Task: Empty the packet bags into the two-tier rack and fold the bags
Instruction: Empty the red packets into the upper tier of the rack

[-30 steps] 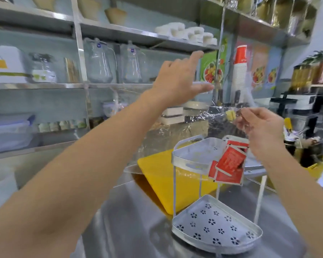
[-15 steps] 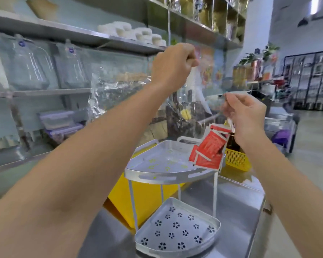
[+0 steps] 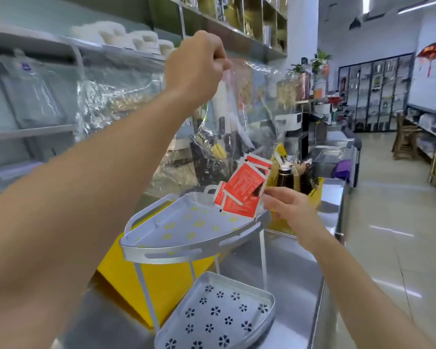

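A clear plastic bag (image 3: 252,107) hangs upended above the white two-tier rack (image 3: 186,250). My left hand (image 3: 196,69) is raised high and pinches the bag's top corner. My right hand (image 3: 287,205) is low at the rack's right edge, gripping the bag's lower end. Several red packets (image 3: 242,190) bunch at the bag's low end, just over the upper tier's back right corner. The upper tier holds nothing else. The lower tier (image 3: 219,316), with flower-shaped holes, holds nothing.
The rack stands on a steel counter (image 3: 282,278) over a yellow board (image 3: 161,280). A yellow basket (image 3: 312,195) with dark bottles sits behind my right hand. Wall shelves (image 3: 35,127) with wrapped jugs run along the left. Open floor lies to the right.
My left hand closed on the bag and lifted it higher. My right hand dropped to the rack's right edge, and the red packets slid down over the upper tier. The view swung right.
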